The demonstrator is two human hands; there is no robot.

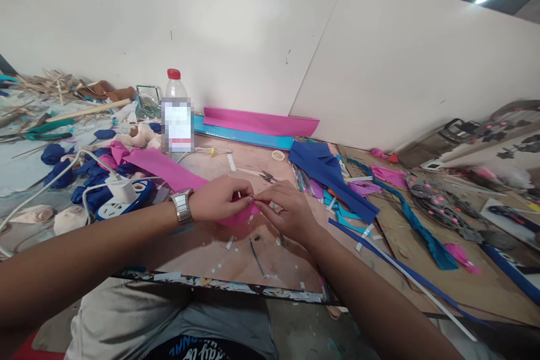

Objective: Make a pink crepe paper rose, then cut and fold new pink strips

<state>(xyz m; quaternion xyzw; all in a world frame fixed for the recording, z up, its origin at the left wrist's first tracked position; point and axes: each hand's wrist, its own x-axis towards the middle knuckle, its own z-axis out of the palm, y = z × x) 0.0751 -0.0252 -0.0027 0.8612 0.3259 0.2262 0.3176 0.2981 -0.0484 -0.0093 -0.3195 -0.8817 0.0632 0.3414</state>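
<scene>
My left hand (219,198), with a metal watch (183,206) on its wrist, and my right hand (286,209) meet over the middle of a wooden board (236,259). Both pinch the near end of a long pink foam strip (164,166) that runs back to the left. The fingertips of the two hands touch at the strip's edge. What the fingers hide of the strip I cannot make out.
A clear bottle with a red cap (176,115) stands behind the hands. Pink and turquoise sheets (259,122) lean at the wall. Dark blue foam (324,171) and strips lie right. A white power strip (122,197), blue and cream foam pieces lie left. Small scissors (266,177) lie nearby.
</scene>
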